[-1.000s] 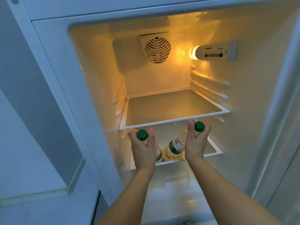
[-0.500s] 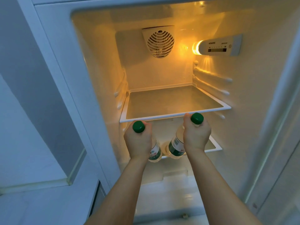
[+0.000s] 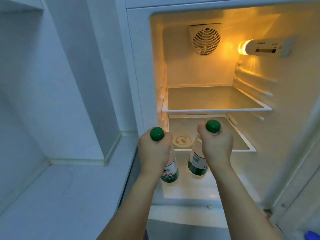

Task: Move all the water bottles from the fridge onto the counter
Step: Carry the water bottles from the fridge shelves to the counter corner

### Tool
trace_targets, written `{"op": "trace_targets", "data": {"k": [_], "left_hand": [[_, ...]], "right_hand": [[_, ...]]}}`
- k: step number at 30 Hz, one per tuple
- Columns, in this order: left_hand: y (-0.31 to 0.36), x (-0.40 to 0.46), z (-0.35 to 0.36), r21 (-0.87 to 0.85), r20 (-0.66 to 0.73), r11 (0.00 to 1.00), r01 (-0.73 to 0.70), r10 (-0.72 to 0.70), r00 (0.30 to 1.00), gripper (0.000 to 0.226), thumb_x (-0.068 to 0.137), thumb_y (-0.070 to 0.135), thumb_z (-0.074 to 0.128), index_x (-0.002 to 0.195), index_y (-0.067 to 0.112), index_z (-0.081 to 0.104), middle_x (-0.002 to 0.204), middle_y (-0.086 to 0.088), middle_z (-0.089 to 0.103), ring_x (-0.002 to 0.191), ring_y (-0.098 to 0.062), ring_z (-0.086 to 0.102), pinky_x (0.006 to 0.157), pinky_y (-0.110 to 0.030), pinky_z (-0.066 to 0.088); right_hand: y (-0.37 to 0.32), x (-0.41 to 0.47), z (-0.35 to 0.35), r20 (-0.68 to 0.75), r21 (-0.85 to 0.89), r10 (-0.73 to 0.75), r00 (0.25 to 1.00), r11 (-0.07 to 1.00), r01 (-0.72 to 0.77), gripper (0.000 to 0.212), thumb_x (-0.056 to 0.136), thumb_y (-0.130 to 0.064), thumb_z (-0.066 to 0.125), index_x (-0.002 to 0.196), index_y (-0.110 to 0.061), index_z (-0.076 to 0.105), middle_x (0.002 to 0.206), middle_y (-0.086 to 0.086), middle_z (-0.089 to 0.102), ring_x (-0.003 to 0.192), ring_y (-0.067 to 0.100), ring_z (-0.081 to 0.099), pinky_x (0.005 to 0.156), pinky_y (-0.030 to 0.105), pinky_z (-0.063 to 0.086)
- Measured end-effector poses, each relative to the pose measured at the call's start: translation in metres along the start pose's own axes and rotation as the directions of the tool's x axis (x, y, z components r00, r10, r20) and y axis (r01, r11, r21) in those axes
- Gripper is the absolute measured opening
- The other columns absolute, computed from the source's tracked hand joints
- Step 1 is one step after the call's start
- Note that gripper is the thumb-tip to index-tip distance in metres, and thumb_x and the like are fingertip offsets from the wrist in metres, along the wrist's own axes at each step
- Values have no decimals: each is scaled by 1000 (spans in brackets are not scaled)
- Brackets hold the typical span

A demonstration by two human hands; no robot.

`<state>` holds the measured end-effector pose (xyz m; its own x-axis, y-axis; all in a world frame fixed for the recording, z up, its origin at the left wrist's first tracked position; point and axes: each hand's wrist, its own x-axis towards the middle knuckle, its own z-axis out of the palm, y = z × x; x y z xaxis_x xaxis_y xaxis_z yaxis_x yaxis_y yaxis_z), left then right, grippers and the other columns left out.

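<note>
Left hand: the left hand is wrapped in a fist around the neck of the left water bottle, back of the hand facing the camera, knuckles up, forearm reaching in from the lower middle of the view.
Right hand: the right hand is curled the same way around the neck of the right water bottle, thumb side toward the left, forearm coming in from the lower right.
Grip: both hands are clamped tight just under the caps; fingers are hidden on the far side.
Left bottle: upright, its green cap poking above the fist, green label showing below the hand, held in the air at the front left edge of the fridge opening.
Right bottle: upright, slightly tilted, its green cap above the fist, body hanging in front of the lower shelf.
Bottle spacing: side by side, apart, not touching.
Upper shelf: the upper shelf sits above both hands.
Counter: the counter lies to the left of the fridge, just beside the left forearm.
Fridge interior: a round fan grille on the back wall and a lit lamp unit on the right wall.
</note>
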<state>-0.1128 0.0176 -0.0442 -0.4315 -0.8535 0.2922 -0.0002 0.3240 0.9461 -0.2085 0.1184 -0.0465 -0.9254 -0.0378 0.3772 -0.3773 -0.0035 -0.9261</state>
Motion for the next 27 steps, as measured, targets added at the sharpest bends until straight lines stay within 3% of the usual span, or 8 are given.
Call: {"op": "trace_targets", "data": {"k": [4,7,11,14,21,23,27], "left_hand": [[5,-19,-61,36,-73,999,11,-9,997,18,77,12,66,68,-2,59,64,-16,53,56,-13,42,52,-24,35],[3,-30,-102,92,-120,996,22,-10,993,23,76,12,65,62,0,52,53,-6,42,51,-10,35,47,-23,31],[-13,-54,-165,120,-207,988,93,-66,976,27,68,24,63,72,-2,58,69,-20,55,58,-16,40,55,-29,35],[-22,-72,-205,122,-259,982,147,-111,959,35,62,29,58,74,-3,59,75,-22,58,61,-17,42,57,-31,36],[-25,-110,-278,132,-436,963,233,-154,887,34,62,28,58,73,-4,58,77,-23,58,62,-15,43,58,-30,36],[-22,-122,-299,130,-514,956,263,-161,842,34,62,28,58,73,-5,58,77,-22,59,62,-14,45,58,-29,37],[-18,-149,-336,138,-644,941,308,-151,750,34,62,26,58,73,-6,59,75,-23,58,60,-14,43,56,-29,35]], "right_hand": [[-12,-50,16,108,1,33,994,999,-34,27,78,-23,68,61,-9,53,56,1,44,57,18,41,57,28,36],[-21,-85,31,171,10,52,984,998,-55,29,71,-34,66,60,-11,52,60,6,49,58,22,44,58,29,36],[-44,-141,49,287,38,19,958,999,-31,28,80,-19,68,62,-7,50,59,2,44,57,6,40,57,25,35],[-56,-175,64,389,65,7,921,997,-35,24,80,-18,68,71,0,56,63,9,50,59,12,41,55,26,34],[-80,-238,105,631,152,-36,775,985,-78,30,78,-19,67,69,4,50,57,5,43,55,15,37,54,28,32],[-91,-253,119,703,169,-42,710,980,-109,29,79,-21,68,72,3,54,59,10,47,56,14,40,55,28,34],[-101,-291,141,803,205,-72,591,966,-160,30,80,-23,69,66,-3,50,59,4,49,57,15,42,59,29,37]]}}
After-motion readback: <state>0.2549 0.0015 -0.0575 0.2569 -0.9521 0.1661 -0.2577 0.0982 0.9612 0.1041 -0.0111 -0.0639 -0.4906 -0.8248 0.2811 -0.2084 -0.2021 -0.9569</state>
